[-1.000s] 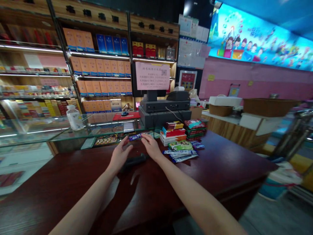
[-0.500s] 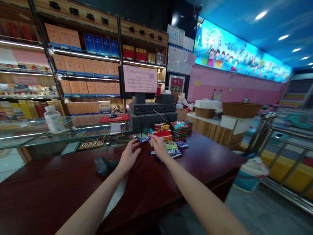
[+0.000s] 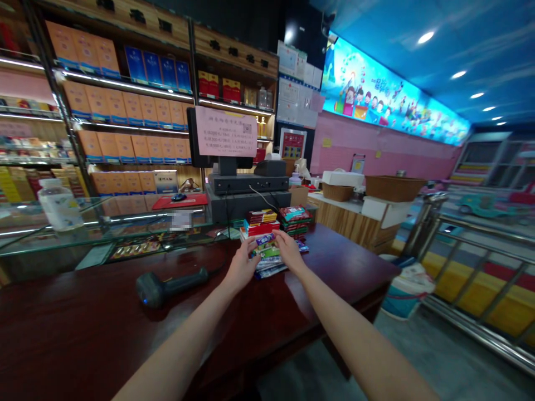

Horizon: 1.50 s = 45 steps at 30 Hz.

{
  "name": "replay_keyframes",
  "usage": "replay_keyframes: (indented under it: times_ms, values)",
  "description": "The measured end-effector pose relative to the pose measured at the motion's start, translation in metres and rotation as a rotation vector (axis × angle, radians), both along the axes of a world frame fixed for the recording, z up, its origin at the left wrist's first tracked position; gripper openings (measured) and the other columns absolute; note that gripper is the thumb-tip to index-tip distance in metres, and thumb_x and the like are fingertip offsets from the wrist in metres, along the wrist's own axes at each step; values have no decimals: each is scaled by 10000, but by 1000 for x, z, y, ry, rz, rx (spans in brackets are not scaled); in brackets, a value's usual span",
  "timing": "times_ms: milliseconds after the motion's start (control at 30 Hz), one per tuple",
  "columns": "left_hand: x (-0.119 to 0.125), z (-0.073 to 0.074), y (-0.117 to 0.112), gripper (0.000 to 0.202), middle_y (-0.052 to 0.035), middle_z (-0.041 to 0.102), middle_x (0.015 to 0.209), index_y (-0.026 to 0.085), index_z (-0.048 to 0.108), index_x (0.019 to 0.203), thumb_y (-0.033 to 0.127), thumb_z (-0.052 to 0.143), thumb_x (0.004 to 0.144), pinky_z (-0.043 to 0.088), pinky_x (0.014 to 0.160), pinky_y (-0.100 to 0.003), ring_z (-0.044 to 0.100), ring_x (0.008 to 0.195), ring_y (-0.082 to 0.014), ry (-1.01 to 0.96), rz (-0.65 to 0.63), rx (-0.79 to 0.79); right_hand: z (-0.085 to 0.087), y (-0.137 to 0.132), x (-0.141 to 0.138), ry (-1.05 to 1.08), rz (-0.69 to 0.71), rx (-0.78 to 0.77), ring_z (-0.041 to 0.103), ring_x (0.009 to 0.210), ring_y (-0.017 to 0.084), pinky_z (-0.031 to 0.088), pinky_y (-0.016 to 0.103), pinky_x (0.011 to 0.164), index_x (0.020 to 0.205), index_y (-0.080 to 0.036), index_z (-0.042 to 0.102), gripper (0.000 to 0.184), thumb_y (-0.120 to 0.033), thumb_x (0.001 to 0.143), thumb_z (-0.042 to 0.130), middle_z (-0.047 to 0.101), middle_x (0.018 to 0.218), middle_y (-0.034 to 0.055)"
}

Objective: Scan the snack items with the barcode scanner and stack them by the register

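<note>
A small purple snack packet [image 3: 264,239] is held up between my two hands. Closed on its left end are the fingers of my left hand [image 3: 241,266]. My right hand [image 3: 289,253] pinches the right end. Just behind and below it are a green packet [image 3: 270,252] and several blue-and-white packets [image 3: 271,269], partly covered by my hands. Farther back, red and yellow packs [image 3: 262,217] stand stacked beside a pile of dark red and green packets [image 3: 295,217]. A black barcode scanner [image 3: 167,287] lies on the counter left of my left hand.
The dark wooden counter [image 3: 104,317] borders a glass display case [image 3: 137,228]. A cash register monitor with a pink sign [image 3: 228,132] stands behind the packets. At left is a clear bottle [image 3: 59,205]; at right, a bucket [image 3: 403,295] beside a metal railing [image 3: 480,273].
Both hands have moved right with the purple packet, from in front of the register to above the green packet. The left hand has closed on the packet. The view has shifted slightly right.
</note>
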<state>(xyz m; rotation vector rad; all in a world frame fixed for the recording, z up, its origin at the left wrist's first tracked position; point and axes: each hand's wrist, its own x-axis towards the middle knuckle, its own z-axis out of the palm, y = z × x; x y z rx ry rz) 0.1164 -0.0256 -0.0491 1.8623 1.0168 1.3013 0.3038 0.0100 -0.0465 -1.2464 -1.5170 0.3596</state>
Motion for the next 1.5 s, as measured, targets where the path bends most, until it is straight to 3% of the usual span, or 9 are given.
replay_keyframes:
  times_ms: [267,400,500,600,733,933,1133,1267,1500]
  values:
    - [41,6,0,570,-112,676,1292,230,478,1351,140,607,803,446,1064,-449,598,1262,-251,224,31,30,-6,1,46,-23,-67,-33,660,1047,227,488,406,987,1155,-211,698,396,-315,926,391,730,1119,68]
    - [69,8,0,556,-109,705,1236,233,481,1360,215,621,823,299,1134,-575,556,1286,-306,425,119,104,-11,3,71,-30,-124,-49,671,999,223,489,401,975,1148,-194,696,403,-305,924,381,737,1076,74]
    - [89,9,-1,560,-120,680,1278,236,460,1390,264,606,849,176,1169,-631,508,1324,-326,562,116,187,-17,5,89,-58,-173,-82,679,978,219,504,382,942,1155,-191,692,410,-302,933,366,739,1070,76]
    - [106,8,-2,559,-155,647,1317,201,453,1404,277,587,867,131,1186,-631,489,1335,-335,693,110,289,-23,6,104,-94,-216,-109,676,1004,213,501,367,942,1149,-198,694,404,-294,945,359,736,1101,71]
    - [127,6,-4,554,-175,695,1212,144,470,1398,286,580,874,94,1203,-616,487,1328,-346,843,98,385,-29,4,120,-140,-247,-144,670,1037,222,482,360,957,1109,-197,711,381,-299,967,372,738,1116,76]
    - [149,0,0,560,-212,719,1133,75,487,1390,295,545,878,46,1191,-657,503,1298,-381,913,40,434,-37,0,134,-239,-318,-230,685,990,230,471,328,906,1077,-189,716,359,-292,996,381,747,1048,98]
    - [160,-9,5,594,-164,744,1104,109,433,1449,291,497,887,31,1198,-661,556,1240,-348,982,64,495,-42,1,135,-353,-356,-294,680,1022,215,450,290,912,1058,-211,721,325,-241,999,403,748,1053,101]
    - [160,-8,3,618,-158,733,1153,75,351,1491,278,448,915,69,1199,-665,534,1283,-328,1011,86,509,-43,2,133,-422,-366,-337,668,1069,214,441,294,944,1123,-189,701,323,-211,994,405,734,1119,110]
    - [128,8,2,633,-139,703,1229,110,320,1498,189,477,890,137,1214,-613,532,1302,-276,935,171,499,-41,-2,127,-495,-410,-389,605,1176,239,429,337,974,1316,-211,596,418,-173,914,490,667,1278,103]
